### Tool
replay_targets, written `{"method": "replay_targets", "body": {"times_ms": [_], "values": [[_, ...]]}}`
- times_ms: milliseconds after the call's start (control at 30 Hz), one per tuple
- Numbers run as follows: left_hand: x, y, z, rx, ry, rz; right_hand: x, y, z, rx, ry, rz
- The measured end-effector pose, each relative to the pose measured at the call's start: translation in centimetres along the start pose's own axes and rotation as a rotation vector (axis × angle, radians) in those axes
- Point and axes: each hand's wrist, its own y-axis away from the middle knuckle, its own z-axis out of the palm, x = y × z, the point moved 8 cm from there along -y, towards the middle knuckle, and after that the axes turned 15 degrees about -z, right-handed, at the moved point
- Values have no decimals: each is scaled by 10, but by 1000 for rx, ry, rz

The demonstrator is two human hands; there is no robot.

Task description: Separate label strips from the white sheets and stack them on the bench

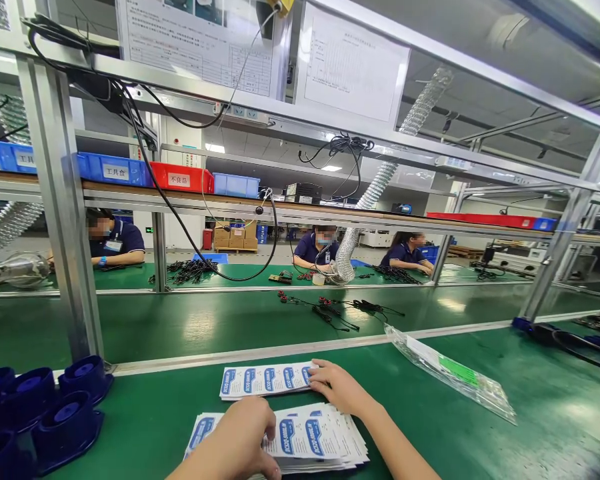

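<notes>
Two groups of white printed label sheets with blue panels lie on the green bench in front of me. The far one is a narrow, fairly even stack (pixel 260 379). My right hand (pixel 344 389) touches its right end with extended fingers. The nearer stack (pixel 307 433) is wider, its sheets fanned unevenly at the right. Over its middle hovers or rests my left hand (pixel 240 432), thumb and forefinger bent and apart, with sheet showing between them. The left hand's other fingers are hidden behind its back.
Dark blue round plastic parts (pixel 63 423) stand at the left. A clear plastic bag with a green label (pixel 457 371) lies right. Beyond the metal rail are black cables (pixel 330 313). Blue and red bins (pixel 180 177) sit on the shelf; several people work across the bench.
</notes>
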Motion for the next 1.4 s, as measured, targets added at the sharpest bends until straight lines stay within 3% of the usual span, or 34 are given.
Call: {"method": "replay_targets", "body": {"times_ms": [167, 333, 567, 667, 800, 933, 1067, 1200, 1400], "values": [[-4, -2, -21, 184, 181, 80, -14, -6, -4, 41, 133, -93], [-11, -13, -26, 354, 83, 104, -18, -7, -13, 129, 200, -147], [5, -12, -27, 449, -68, 286, -76, -1, -33, 341, 213, -461], [6, -14, -25, 379, -70, 268, -77, -2, -34, 358, 92, -403], [5, -16, -19, 281, -61, 219, -41, 2, -36, 439, -157, -160], [2, -11, -7, 106, -79, 123, -5, 7, -20, 221, -94, 52], [2, -1, 0, -18, -18, 114, 6, 7, -3, -9, -28, 74], [0, -3, -12, 111, 107, 164, 1, 3, -2, -18, 44, 13], [-7, -11, -24, 306, 103, 174, -15, -4, -12, 86, 164, -107]]}}
